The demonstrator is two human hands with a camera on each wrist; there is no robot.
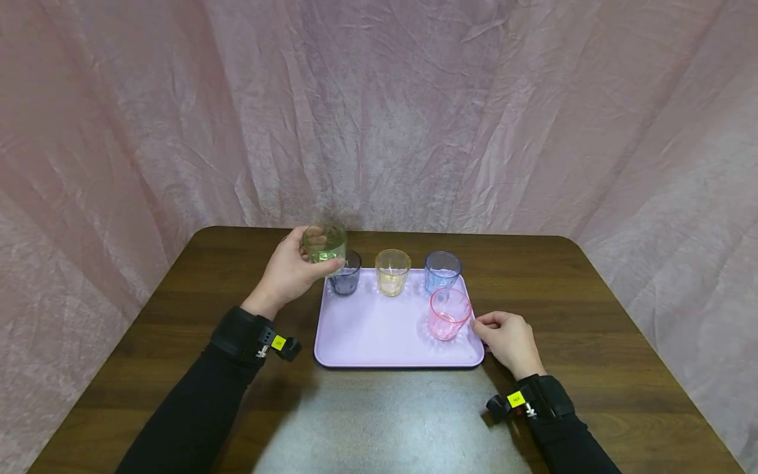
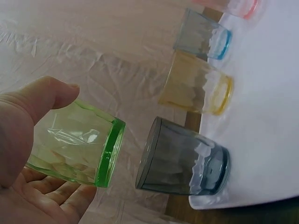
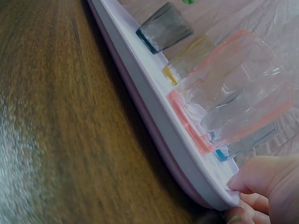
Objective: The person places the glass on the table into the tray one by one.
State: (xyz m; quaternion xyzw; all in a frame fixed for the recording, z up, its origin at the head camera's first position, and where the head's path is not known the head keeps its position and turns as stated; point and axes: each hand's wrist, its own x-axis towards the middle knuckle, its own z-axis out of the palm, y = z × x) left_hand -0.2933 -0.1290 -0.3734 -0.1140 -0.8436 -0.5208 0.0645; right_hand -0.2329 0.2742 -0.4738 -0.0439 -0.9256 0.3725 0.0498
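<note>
My left hand (image 1: 293, 273) holds a green glass (image 1: 324, 242) in the air, thumb on one side and fingers around the other. In the left wrist view the green glass (image 2: 77, 142) hangs beside the dark grey glass (image 2: 184, 158). My right hand (image 1: 508, 339) pinches the right rim of a lilac tray (image 1: 373, 342) between thumb and fingers. On the tray stand the grey glass (image 1: 345, 282), a yellow glass (image 1: 392, 273) and a blue glass (image 1: 442, 271) along the far side. A pink glass (image 1: 448, 316) stands in front of the blue one, near my right hand.
The tray lies on a brown wooden table (image 1: 592, 316) with rounded far corners. Behind the table's far edge hangs a pink curtain (image 1: 391, 118). Each wrist wears a black strap with a small camera (image 1: 500, 407).
</note>
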